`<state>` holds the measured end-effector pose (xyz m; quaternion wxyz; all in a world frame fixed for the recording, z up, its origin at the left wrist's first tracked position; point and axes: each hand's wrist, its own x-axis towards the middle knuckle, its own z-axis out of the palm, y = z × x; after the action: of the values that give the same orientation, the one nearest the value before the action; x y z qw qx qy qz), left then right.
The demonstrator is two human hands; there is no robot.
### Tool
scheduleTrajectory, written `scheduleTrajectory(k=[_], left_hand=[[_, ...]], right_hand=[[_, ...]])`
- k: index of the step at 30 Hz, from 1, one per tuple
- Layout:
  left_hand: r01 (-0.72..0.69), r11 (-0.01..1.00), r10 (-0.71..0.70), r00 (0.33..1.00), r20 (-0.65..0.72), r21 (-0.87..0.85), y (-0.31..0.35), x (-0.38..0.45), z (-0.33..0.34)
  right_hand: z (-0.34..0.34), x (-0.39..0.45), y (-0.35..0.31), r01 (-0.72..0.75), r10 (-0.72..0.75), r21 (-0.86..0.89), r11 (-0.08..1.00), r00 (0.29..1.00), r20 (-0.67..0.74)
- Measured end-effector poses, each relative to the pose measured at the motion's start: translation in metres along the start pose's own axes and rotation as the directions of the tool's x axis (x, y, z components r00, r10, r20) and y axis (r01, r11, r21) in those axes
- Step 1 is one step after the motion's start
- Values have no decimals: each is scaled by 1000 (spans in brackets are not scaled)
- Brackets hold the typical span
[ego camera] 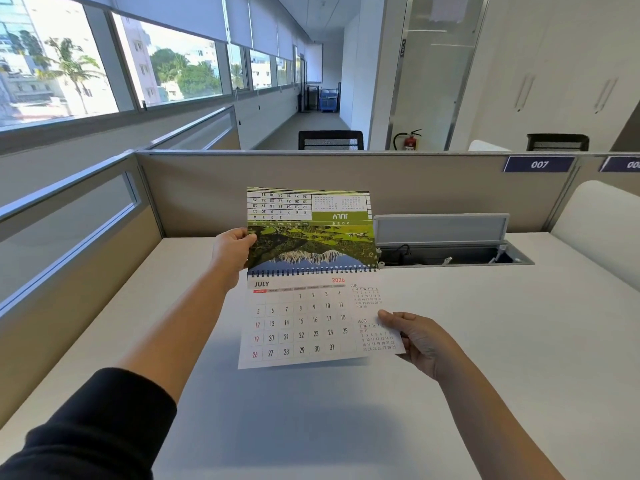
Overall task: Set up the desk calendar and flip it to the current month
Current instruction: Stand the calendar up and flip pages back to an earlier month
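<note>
A spiral-bound desk calendar (311, 306) is held in the air above the white desk (485, 341), opened out flat. Its lower page shows a white JULY 2026 grid. Its upper part (311, 233) stands upside down, with a green mountain-and-lake photo and an inverted July grid. My left hand (232, 249) pinches the left edge of the upper part. The lower page's right edge, by the small AUG table, is gripped by my right hand (419, 341). The blue spiral binding (311, 271) runs across between the two parts.
A beige partition (207, 188) walls the desk at the back and left. An open cable hatch with a raised grey lid (441, 228) lies at the back right of the desk. A white rounded divider (602, 223) stands at the right. Black chairs show beyond the partition.
</note>
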<state>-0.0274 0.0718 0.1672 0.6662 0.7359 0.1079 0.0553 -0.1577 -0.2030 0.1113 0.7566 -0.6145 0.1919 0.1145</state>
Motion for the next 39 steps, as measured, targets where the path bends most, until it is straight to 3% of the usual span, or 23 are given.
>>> scheduleTrajectory(k=[7, 14, 18, 22, 26, 29, 33, 39], left_hand=[[-36, 999, 37, 998, 42, -21, -5, 3, -7], [-104, 976, 113, 993, -35, 190, -44, -17, -32], [56, 990, -53, 998, -28, 126, -75, -43, -38], [239, 968, -247, 960, 134, 77, -87, -71, -36], [333, 942, -310, 908, 281, -37, -82, -79, -42], [356, 918, -270, 883, 385, -173, -67, -78, -44], [314, 869, -110, 877, 468, -383, -32, -68, -37], [250, 827, 17, 884, 467, -503, 2, -51, -16]], right_hand=[[-1, 6, 1, 5, -5, -2, 1000, 1000, 6], [-2, 11, 6, -3, 3, 4, 1000, 1000, -9], [-2, 15, 9, -9, 9, -2, 1000, 1000, -13], [1, 16, 9, 3, -3, -25, 1000, 1000, -16], [3, 13, 7, 19, -19, -23, 1000, 999, -41], [2, 10, 3, 40, -41, 117, 992, 999, 4], [-3, 9, -3, 52, -74, 297, 953, 995, 63], [-4, 16, 9, 51, -41, 192, 980, 997, -60]])
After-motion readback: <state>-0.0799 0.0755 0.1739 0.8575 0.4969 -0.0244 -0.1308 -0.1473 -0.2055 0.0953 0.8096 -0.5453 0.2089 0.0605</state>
